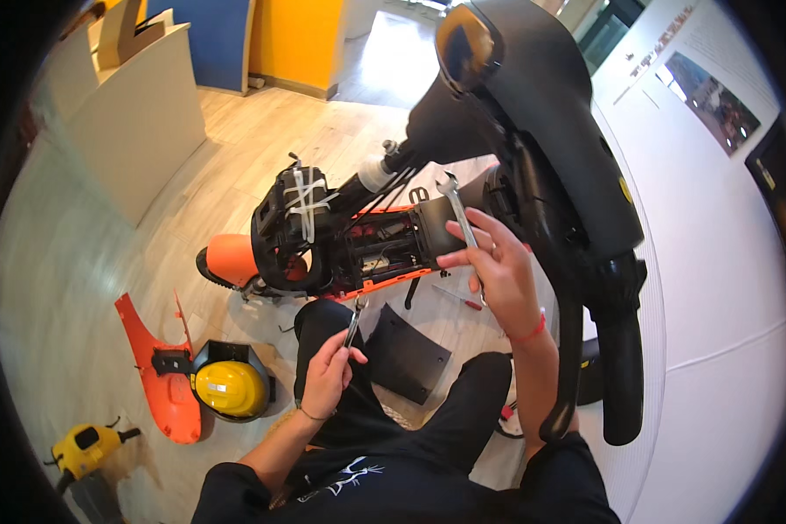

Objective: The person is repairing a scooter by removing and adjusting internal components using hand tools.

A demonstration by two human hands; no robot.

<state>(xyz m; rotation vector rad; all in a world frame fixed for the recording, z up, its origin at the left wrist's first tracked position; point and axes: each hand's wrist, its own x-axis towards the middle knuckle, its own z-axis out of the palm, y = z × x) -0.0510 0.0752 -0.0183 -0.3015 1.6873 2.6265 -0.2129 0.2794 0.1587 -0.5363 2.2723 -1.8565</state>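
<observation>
In front of me lies a partly stripped scooter [371,286], its orange frame showing open wiring and parts in the middle. My left hand [326,377] grips a silver wrench [355,321] whose ring end points up beside the scooter's lower orange edge; I cannot tell if it touches. Higher and to the right, my right hand [505,278] holds a larger open-end wrench [459,208] between thumb and fingers, some of them spread. Its jaw points up, over the scooter's dark deck. The lower part of this wrench is partly hidden by the hand.
The scooter's black handlebar cover [546,113] and grip [622,367] loom close on the right. On the floor are a black curved panel [406,354], an orange body panel [170,397], a yellow dome-shaped part [230,389], a yellow tool [87,449] and a red-handled tool [472,305].
</observation>
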